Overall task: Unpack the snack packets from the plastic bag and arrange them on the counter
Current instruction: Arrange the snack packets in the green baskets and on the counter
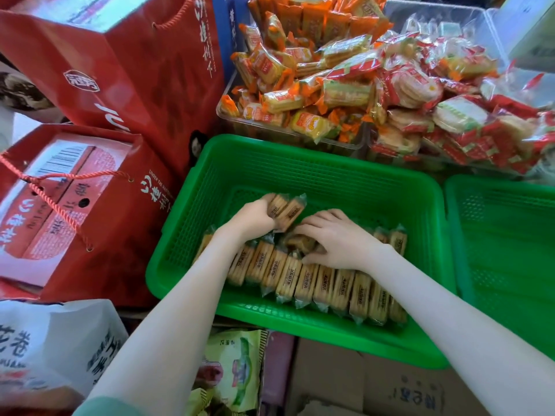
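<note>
While left hand (255,219) grasps two packets (286,210) over green basket (300,169), right hand (336,240) lies on loose packets (300,244), grasp unclear, packet row (324,286) along near wall.

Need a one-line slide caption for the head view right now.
Left hand grips biscuit packets over the green basket while the right hand rests on loose packets behind the lined-up row.

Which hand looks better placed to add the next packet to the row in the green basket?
Left. The left hand grips spare packets inside the green basket, just behind the row; the right hand lies over loose packets.
</note>
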